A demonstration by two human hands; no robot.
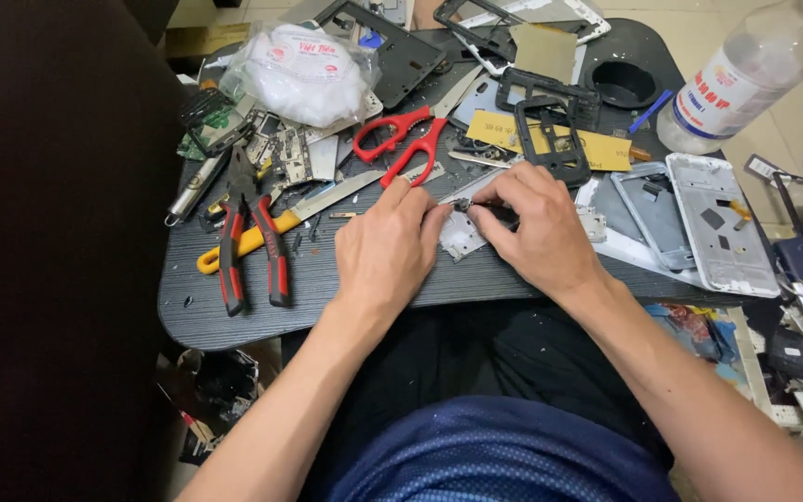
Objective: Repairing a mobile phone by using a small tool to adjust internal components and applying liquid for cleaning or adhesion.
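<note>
Silvery metal, a small flat plate (462, 234), is pinched at the near edge of the dark counter (234, 321) between the left hand (388, 246) and right hand (536, 228), both grips clamped on it. A slip could be judged likely, the part dropping into the lap. Left of the grip lie pliers (248, 246); just beyond, red scissors (401, 135) could be knocked.

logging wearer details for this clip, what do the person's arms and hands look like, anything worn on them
Both arms are bare to the edge of the view, with no sleeves showing. The left hand and right hand wear no gloves, rings, watch or wristband. Fingernails are short.
</note>
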